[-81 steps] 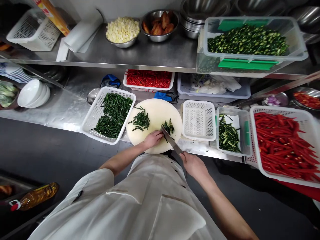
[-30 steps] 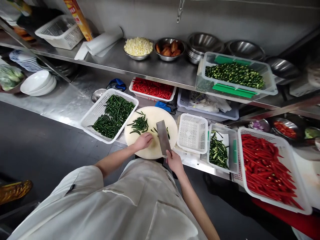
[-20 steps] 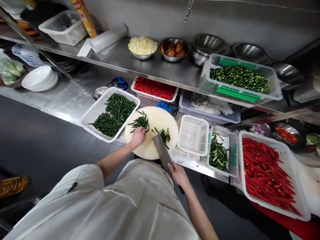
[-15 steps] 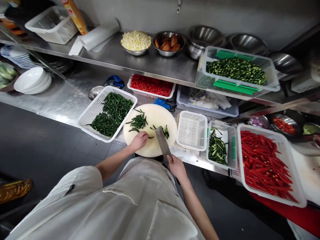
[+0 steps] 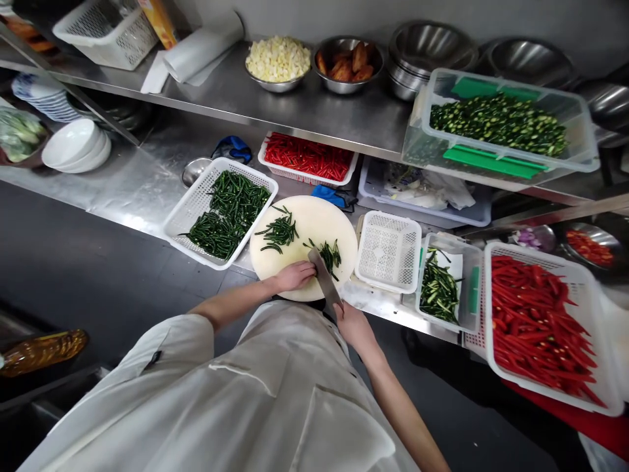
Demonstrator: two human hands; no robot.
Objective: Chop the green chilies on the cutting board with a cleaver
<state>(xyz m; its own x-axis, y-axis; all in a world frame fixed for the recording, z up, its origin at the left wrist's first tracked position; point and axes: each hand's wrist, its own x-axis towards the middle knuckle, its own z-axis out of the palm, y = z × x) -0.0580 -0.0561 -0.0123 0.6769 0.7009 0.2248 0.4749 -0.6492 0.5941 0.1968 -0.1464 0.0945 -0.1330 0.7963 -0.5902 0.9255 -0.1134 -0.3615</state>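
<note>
A round white cutting board (image 5: 265, 262) lies at the counter's front edge. My right hand (image 5: 354, 326) is closed round the handle of a cleaver (image 5: 324, 275), whose blade reaches over the board. Against the blade's left side, my left hand (image 5: 296, 275) presses down on the board with its fingers together; what lies under the fingertips is too small to make out. Whole green chilies (image 5: 280, 231) rest at the board's upper left, and cut green pieces (image 5: 330, 254) lie right of the blade. A white basket of green chilies (image 5: 226, 216) stands left of the board.
Right of the board stand a white basket (image 5: 388, 252), a clear tub of cut green chilies (image 5: 439, 288) and a large basket of red chilies (image 5: 540, 321). Behind, a steel shelf (image 5: 221, 108) overhangs the counter, bearing bowls and a clear bin (image 5: 511, 167). An oil bottle (image 5: 46, 351) is at lower left.
My left hand has moved right, up against the cleaver blade. More cut green pieces lie right of the blade. The whole view has shifted slightly.
</note>
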